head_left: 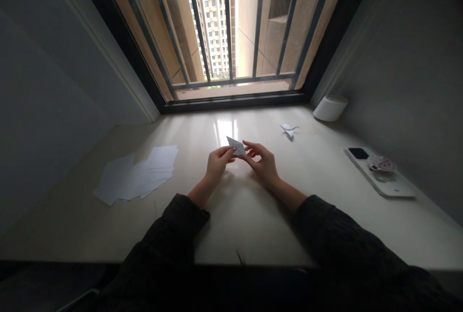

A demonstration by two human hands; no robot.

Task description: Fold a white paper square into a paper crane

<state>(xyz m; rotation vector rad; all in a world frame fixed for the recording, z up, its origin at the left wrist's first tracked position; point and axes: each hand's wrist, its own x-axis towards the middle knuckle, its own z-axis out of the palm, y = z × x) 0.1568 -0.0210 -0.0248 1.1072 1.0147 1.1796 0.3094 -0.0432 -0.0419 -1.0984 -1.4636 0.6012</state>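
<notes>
A small piece of folded white paper [237,145], pointed at its upper left end, is held up between both hands above the white sill. My left hand [218,161] pinches its lower left side with thumb and fingers. On the other side, my right hand [263,161] has its thumb at the paper's lower right edge and its fingers curled close to the right corner. Beyond the right hand, a folded paper crane [289,130] rests on the sill. Several loose white sheets [135,177] lie overlapping to the left.
A white phone [388,179] with a round grip on its back lies at the right. Behind it, a white cylindrical object [330,108] stands in the corner by the wall. A barred window [235,104] with a dark frame closes the far side of the sill [249,230].
</notes>
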